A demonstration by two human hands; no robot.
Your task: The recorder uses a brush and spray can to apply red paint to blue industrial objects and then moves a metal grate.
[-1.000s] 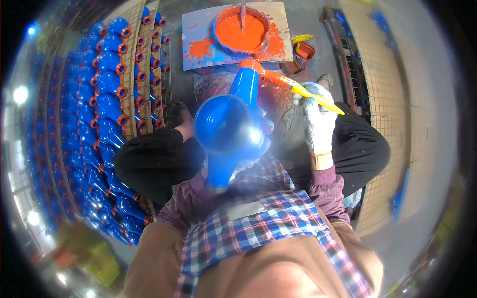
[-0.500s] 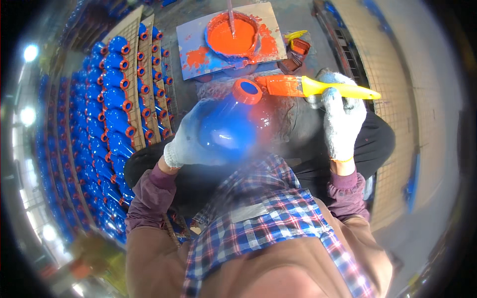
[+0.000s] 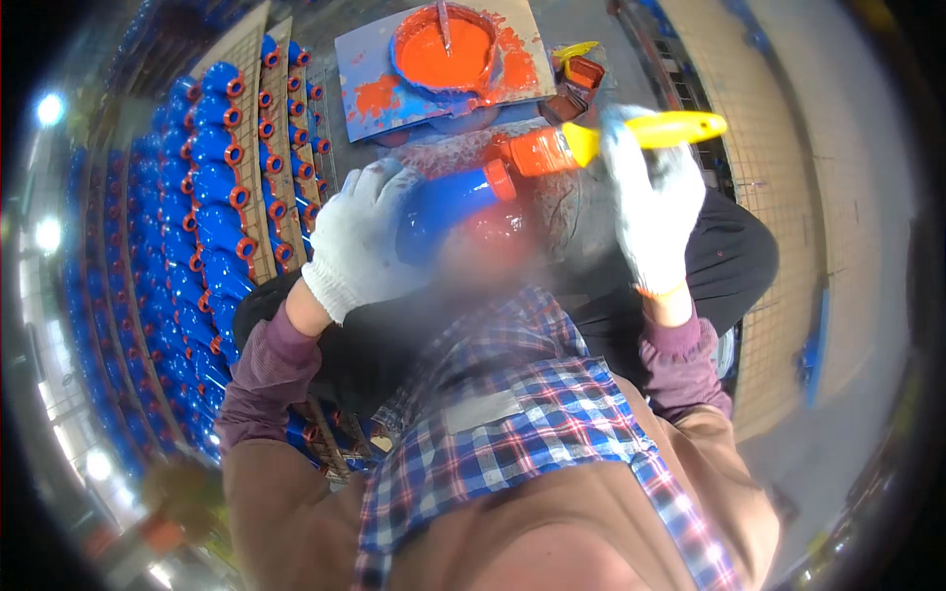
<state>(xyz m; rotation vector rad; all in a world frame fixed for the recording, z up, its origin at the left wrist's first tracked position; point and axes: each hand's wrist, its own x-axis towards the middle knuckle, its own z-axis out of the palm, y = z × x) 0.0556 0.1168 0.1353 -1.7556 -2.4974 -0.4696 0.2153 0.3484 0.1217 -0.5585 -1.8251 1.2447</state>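
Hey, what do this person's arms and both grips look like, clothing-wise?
The left grip and right grip wear white knitted gloves; the right one has an orange edge at the wrist. Above come purple, finely striped lower sleeves with gathered cuffs, then plain brown upper sleeves.

One held brush [image 3: 581, 145], one held blue fitting [image 3: 455, 204], two gloves [image 3: 360, 231] [image 3: 658, 212], one paint bowl [image 3: 424, 89].

Racked blue parts [image 3: 214, 187] toward ten o'clock look glossy. The brush handle [image 3: 680, 128] looks plastic, the gloves [image 3: 360, 236] matt knit cloth.
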